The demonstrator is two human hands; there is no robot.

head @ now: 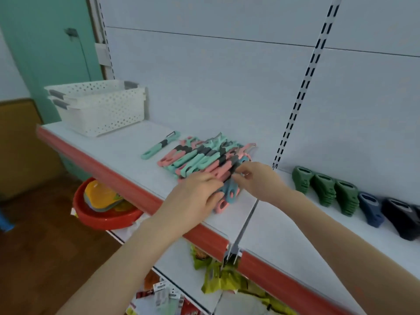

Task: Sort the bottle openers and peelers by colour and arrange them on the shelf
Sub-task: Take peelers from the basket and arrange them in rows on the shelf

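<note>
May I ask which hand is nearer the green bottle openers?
Right. The right hand, at the peeler pile, lies just left of the green bottle openers; the left hand is farther left.

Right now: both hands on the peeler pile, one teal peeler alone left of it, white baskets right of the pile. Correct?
Not quite. Head view: the white baskets sit left of the peeler pile, beyond the lone teal peeler. Left hand and right hand are on the pile.
</note>
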